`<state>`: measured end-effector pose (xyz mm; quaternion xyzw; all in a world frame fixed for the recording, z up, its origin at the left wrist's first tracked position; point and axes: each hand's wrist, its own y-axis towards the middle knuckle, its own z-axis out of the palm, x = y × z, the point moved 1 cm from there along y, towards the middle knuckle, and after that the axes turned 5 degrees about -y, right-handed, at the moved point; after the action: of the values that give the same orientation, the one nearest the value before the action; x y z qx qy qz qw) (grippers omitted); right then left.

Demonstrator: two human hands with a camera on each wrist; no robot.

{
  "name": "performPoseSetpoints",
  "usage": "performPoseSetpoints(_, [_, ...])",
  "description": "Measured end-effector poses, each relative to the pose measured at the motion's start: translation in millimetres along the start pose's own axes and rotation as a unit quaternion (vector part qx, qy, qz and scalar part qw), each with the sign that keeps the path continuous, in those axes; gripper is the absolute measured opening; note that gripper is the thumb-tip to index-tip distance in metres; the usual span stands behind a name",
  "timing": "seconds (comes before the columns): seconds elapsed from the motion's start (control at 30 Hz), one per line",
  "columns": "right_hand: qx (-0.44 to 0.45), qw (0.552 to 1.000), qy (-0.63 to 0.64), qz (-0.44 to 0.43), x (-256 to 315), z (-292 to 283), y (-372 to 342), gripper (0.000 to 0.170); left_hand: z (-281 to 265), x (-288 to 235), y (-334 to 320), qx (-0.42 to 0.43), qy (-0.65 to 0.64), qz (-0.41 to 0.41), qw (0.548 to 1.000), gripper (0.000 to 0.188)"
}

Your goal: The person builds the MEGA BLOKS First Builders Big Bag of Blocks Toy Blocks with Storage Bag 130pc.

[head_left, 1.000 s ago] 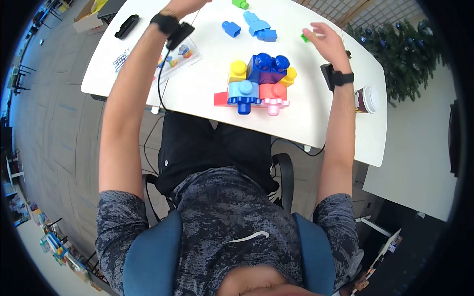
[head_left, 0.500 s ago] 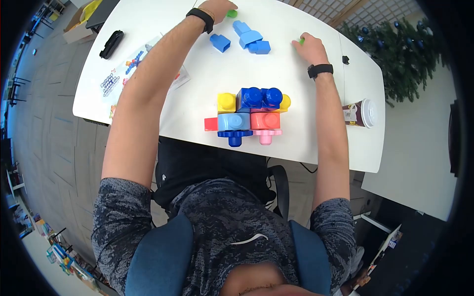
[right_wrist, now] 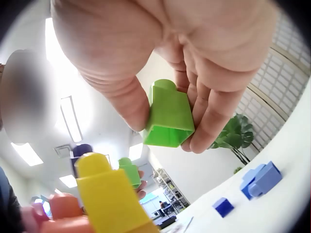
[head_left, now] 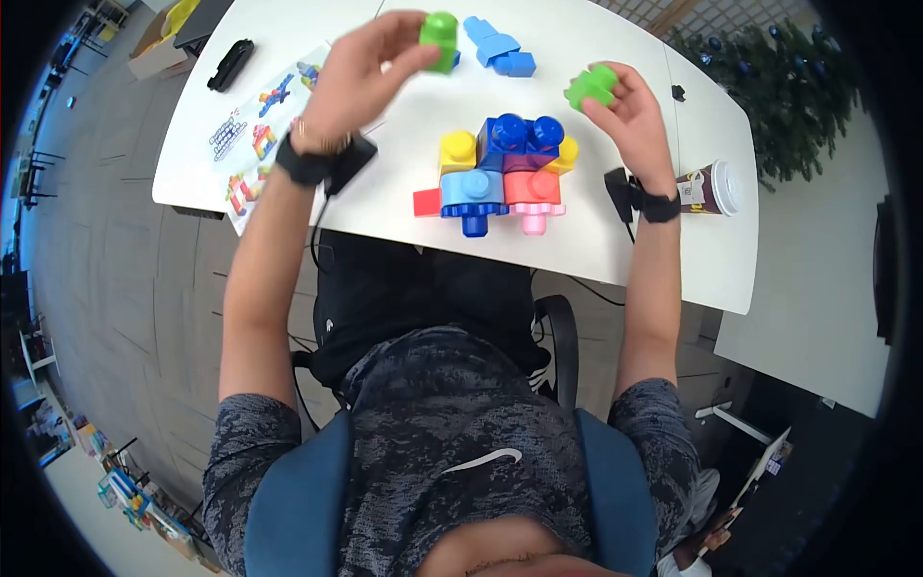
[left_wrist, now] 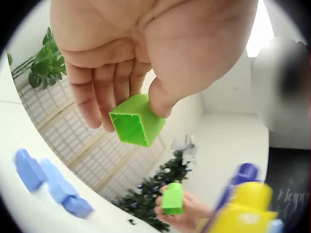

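Observation:
Between thumb and fingers, my left hand [head_left: 363, 85] pinches a green building block [head_left: 439, 43], held above the table; its hollow underside shows in the left wrist view. My right hand [head_left: 636, 120] grips a second green block [right_wrist: 169, 114], also raised, its open bottom facing that wrist's camera. Between the hands and nearer the table's front edge stands a built block figure [head_left: 519, 144]. Dark blue blocks top it, yellow ones sit at its sides, light blue and coral ones in front, and toothed blue and pink pieces at the near end.
Joined light blue blocks [head_left: 497, 48] lie at the far side, with a loose blue block [right_wrist: 223, 207] beside them. A printed picture sheet [head_left: 261, 139] and a black case-like object [head_left: 231, 65] lie left. A paper cup [head_left: 710, 188] lies right, near a decorated tree [head_left: 779, 106].
Both hands reached the green blocks on the table and gripped them. Now both blocks are lifted, and the hands have drawn back toward the body.

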<state>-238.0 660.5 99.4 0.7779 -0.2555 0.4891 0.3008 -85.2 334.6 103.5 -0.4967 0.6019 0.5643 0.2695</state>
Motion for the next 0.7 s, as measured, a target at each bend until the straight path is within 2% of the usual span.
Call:
performPoseSetpoints(0.03, [-0.003,0.998,0.058,-0.037,14,3,-14,0.048,12,-19,-20,-0.018,-0.018,0.018,1.0,0.049])
performPoseSetpoints(0.1, [0.006,0.997,0.067,-0.04,35,11,-36,0.049,33,-48,-53,-0.067,0.022,0.08,0.994,0.041])
performPoseSetpoints(0.23, [0.057,0.995,0.07,-0.043,52,24,-60,0.046,60,-55,-79,-0.076,0.023,0.06,0.995,0.04])
performPoseSetpoints(0.3, [0.064,0.996,-0.036,-0.05,52,25,-61,0.044,67,-52,-84,-0.057,0.038,0.043,0.997,0.041])
performPoseSetpoints(0.37, [0.065,0.996,-0.042,-0.05,59,31,-59,0.04,69,-53,-85,-0.063,0.06,0.05,0.995,0.042])
performPoseSetpoints(0.43, [0.064,0.987,-0.135,-0.058,62,33,-58,0.039,66,-50,-83,-0.056,0.068,0.053,0.995,0.042])
performPoseSetpoints(0.57, [0.051,0.986,-0.145,-0.068,64,35,-56,0.034,65,-49,-81,-0.041,0.067,0.073,0.994,0.042])
performPoseSetpoints(0.63, [0.086,0.977,-0.188,-0.051,60,29,-56,0.054,61,-50,-80,-0.013,0.058,0.047,0.997,0.046])
performPoseSetpoints(0.67, [0.087,0.977,-0.188,-0.049,59,29,-55,0.054,58,-51,-80,0.014,0.052,0.02,0.998,0.05])
performPoseSetpoints(0.7, [0.105,0.98,-0.147,-0.083,58,29,-54,0.064,52,-48,-78,0.014,0.05,0.018,0.998,0.05])
